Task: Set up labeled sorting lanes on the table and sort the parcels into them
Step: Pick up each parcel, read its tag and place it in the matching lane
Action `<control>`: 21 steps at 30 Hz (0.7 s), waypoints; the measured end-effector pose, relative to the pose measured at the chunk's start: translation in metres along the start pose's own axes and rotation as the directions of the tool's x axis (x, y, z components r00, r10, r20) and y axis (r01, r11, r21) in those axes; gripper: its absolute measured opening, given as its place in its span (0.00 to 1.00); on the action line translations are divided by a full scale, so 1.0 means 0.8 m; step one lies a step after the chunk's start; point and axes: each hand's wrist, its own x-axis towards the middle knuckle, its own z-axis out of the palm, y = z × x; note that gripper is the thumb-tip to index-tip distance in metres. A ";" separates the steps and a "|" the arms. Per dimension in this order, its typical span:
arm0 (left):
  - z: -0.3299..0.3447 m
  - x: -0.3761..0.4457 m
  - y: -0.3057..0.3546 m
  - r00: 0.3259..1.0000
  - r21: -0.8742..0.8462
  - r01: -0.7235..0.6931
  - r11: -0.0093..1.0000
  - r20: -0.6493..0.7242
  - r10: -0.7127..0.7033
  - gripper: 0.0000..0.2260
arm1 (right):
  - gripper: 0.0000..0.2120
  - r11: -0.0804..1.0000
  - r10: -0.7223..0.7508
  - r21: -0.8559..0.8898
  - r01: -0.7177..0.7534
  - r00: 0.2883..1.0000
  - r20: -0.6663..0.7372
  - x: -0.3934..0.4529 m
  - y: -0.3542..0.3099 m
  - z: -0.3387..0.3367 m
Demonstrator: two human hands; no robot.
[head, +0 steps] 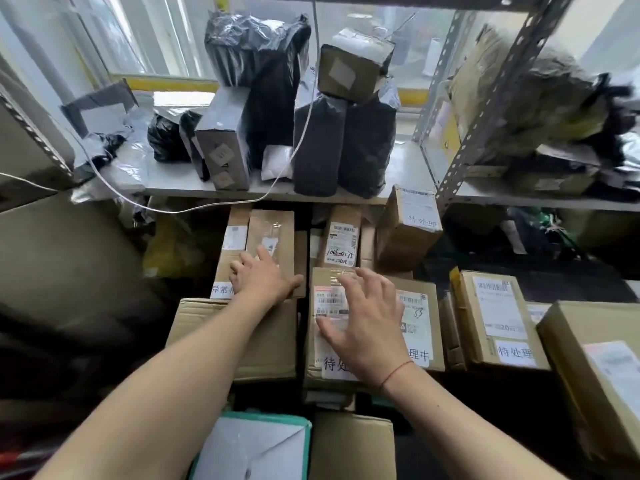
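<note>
So the lanes look partly set up already: several cardboard boxes carry handwritten white lane labels, like the one on the right box (pixel 498 320) with its label (pixel 516 353), one on the tilted box (pixel 408 230) up by the shelf post, and one peeking out under the left hand. My guess is we're somewhere in the middle of it. Plenty is still unsorted, judging by the black poly-bag parcels (pixel 343 147) and small cartons standing on the shelf (pixel 405 168) above, so most of the actual sorting seems left to do.

Left hand (pixel 263 278) lies flat with fingers spread on a tall brown box (pixel 273 237) in the left stack, touching it but not grasping, so that grip is released. Right hand (pixel 367 327) is spread open over the middle parcel (pixel 332 306), the one with the barcode label and a handwritten strip at its near edge. Fingers are straight; can't tell if the palm actually touches it or just floats above. Nothing is being held by either hand. The parcel sits directly beneath the right palm, just beside the box the left hand presses.
</note>
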 end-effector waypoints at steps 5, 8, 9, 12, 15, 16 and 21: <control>0.021 0.008 0.009 0.999 0.032 0.024 0.999 -0.038 -0.022 0.51 | 0.55 0.980 0.173 0.083 -0.179 0.982 0.071 -0.001 -0.001 0.010; 0.019 0.000 0.010 0.998 0.067 -0.005 0.998 -0.056 0.009 0.50 | 0.58 0.964 0.198 0.164 -0.208 0.977 0.072 0.002 -0.010 0.015; 0.016 -0.006 0.010 0.997 0.080 -0.023 0.996 -0.070 0.029 0.48 | 0.60 0.953 0.220 0.189 -0.236 0.970 0.101 0.004 -0.013 0.013; 0.010 -0.020 0.003 0.992 0.096 -0.071 0.993 -0.093 0.080 0.45 | 0.65 0.896 0.299 0.268 -0.354 0.927 0.228 0.011 -0.013 0.009; 0.006 -0.039 -0.001 0.989 0.044 -0.099 0.994 -0.101 0.103 0.39 | 0.65 0.844 0.300 0.387 -0.373 0.924 0.237 0.013 -0.008 0.011; 0.005 -0.045 -0.001 0.988 0.027 -0.113 0.993 -0.106 0.115 0.35 | 0.61 0.822 0.281 0.441 -0.360 0.930 0.235 0.012 -0.007 0.012; -0.037 -0.067 -0.007 0.976 -0.062 -0.184 0.981 -0.130 0.175 0.25 | 0.34 0.668 0.143 0.706 -0.235 0.972 0.188 0.002 -0.024 -0.031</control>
